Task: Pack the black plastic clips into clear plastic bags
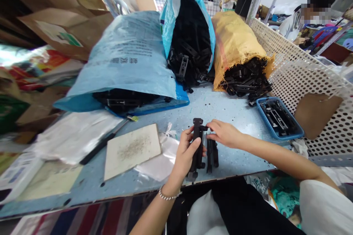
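Near the front edge of the table [234, 117], my left hand [185, 150] is closed around a long black plastic bracket [198, 132], holding it lengthwise away from me. My right hand [225, 134] has its fingers pinched at a small black knob [204, 128] that sticks out from the bracket's upper right side. Whether that knob is part of the bracket or a loose piece, I cannot tell. Just right of the bracket, below my right fingers, another long black plastic part [212, 154] lies on the table.
Behind my hands lie a blue sack [132, 51], an upright blue bag [165, 22] and a yellow sack [234, 36], all spilling black parts. A blue basket [286, 137] of parts sits right. Left are a white board [132, 150] and a screwdriver [102, 147]. A person works beyond the perforated panel [303, 66].
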The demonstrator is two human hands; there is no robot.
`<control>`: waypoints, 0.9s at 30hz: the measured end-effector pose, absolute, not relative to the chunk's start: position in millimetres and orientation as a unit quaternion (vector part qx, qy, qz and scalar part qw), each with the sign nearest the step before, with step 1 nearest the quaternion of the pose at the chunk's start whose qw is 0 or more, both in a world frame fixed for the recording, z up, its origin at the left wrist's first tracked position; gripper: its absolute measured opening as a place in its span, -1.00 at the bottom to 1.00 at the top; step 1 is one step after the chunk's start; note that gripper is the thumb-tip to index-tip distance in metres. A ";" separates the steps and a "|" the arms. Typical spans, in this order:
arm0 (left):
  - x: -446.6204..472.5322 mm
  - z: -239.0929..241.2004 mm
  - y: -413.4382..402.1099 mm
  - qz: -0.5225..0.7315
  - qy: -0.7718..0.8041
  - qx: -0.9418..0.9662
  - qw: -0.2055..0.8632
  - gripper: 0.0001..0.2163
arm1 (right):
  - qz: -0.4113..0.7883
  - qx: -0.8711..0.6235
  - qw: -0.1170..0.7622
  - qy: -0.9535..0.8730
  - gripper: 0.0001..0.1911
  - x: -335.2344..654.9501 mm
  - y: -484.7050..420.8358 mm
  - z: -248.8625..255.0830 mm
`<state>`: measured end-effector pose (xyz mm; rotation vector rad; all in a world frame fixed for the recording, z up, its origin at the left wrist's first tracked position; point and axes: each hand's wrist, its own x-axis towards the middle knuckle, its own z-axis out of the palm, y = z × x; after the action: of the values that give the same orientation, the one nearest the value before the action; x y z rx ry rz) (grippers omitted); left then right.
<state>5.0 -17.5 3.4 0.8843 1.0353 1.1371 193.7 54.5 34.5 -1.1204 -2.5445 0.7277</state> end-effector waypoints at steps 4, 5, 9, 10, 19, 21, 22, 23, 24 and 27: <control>4.9 6.9 -16.5 0.491 0.449 0.405 0.627 -0.44 | 0.231 -0.377 0.151 -0.884 -0.67 191.4 58.5 32.0; 5.4 7.3 -16.7 0.495 0.449 0.413 0.619 -0.44 | 0.272 -0.391 0.164 -0.864 -0.62 189.5 59.4 30.0; 2.9 7.7 -13.6 0.506 0.444 0.422 0.607 -0.44 | 0.372 -0.401 0.127 -0.827 -0.43 185.4 61.4 30.1; 0.9 8.1 -11.5 0.507 0.443 0.415 0.612 -0.44 | 0.346 -0.404 0.125 -0.838 -0.47 185.9 61.4 33.3; -8.2 14.2 -3.2 0.479 0.424 0.376 0.671 -0.44 | -0.099 -0.221 0.062 -0.968 -0.63 189.8 66.7 60.9; -7.6 14.4 -5.6 0.477 0.428 0.378 0.668 -0.43 | -0.114 -0.214 0.049 -0.969 -0.61 190.6 68.3 59.0; -7.6 14.4 -6.6 0.475 0.431 0.380 0.667 -0.42 | -0.115 -0.212 0.045 -0.969 -0.61 190.9 68.6 57.5; -7.7 14.2 -7.3 0.472 0.434 0.380 0.666 -0.41 | -0.113 -0.213 0.042 -0.970 -0.62 191.2 68.5 55.8; -8.0 14.0 -7.9 0.470 0.437 0.381 0.666 -0.40 | -0.107 -0.216 0.041 -0.970 -0.63 191.4 68.2 54.1; -10.0 12.7 -9.2 0.457 0.441 0.385 0.669 -0.42 | -0.087 -0.217 0.038 -0.972 -0.65 190.8 67.5 49.2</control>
<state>-10.0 -9.2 12.7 0.8688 0.9949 1.0306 190.8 67.5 49.2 -0.6657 -2.9804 -0.2678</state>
